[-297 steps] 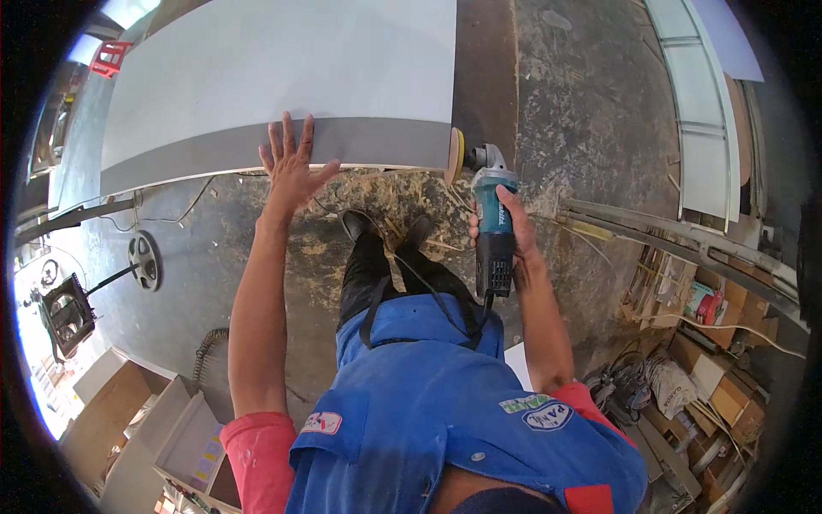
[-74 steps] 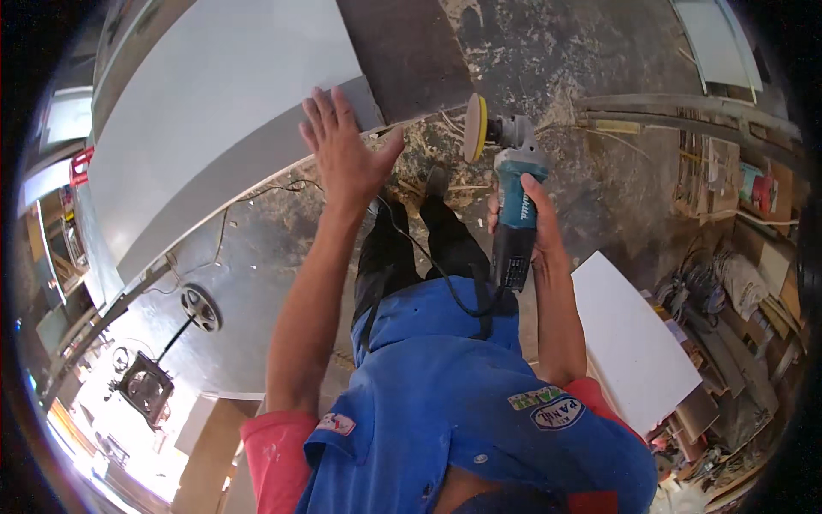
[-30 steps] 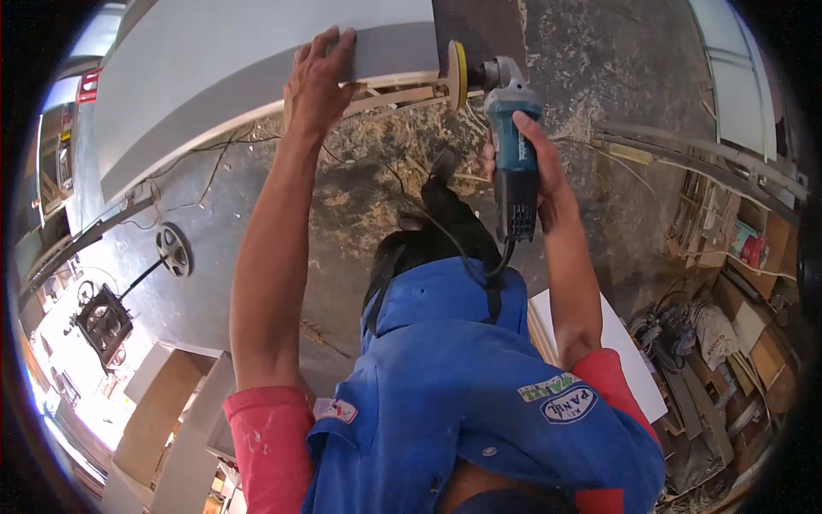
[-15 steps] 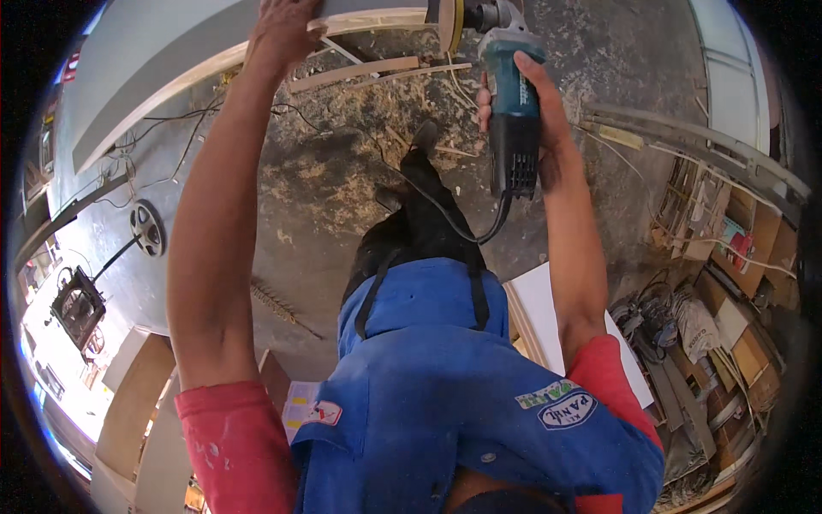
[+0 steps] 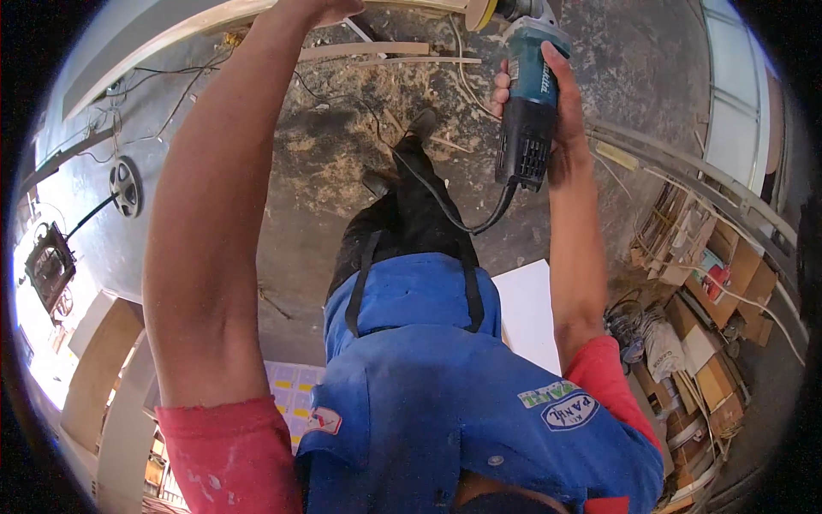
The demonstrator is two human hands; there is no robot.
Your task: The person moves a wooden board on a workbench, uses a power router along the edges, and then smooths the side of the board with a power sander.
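Note:
My right hand (image 5: 569, 111) is wrapped round the teal and black body of an angle grinder (image 5: 533, 77), thumb along its upper side. At the tool's head, near the top edge, a round disc with a yellow rim (image 5: 481, 12) shows in part. A black cord (image 5: 497, 216) runs from the grinder's rear end toward my legs. My left hand (image 5: 324, 8) reaches to the pale edge of a large grey panel (image 5: 141, 41); most of its fingers lie outside the picture, so its grip is hidden.
Thin wooden strips (image 5: 368, 51) lie on the dusty floor beyond my feet. Cables (image 5: 175, 107) trail at the left, near a spoked wheel (image 5: 126, 186). A white board (image 5: 524, 304) is beside my right forearm. Wood offcuts and boxes (image 5: 728, 274) pile up at the right.
My view has shifted, so the panel and left hand sit higher and partly out of the picture. The grinder appears slightly farther right and higher, still held in my right hand.

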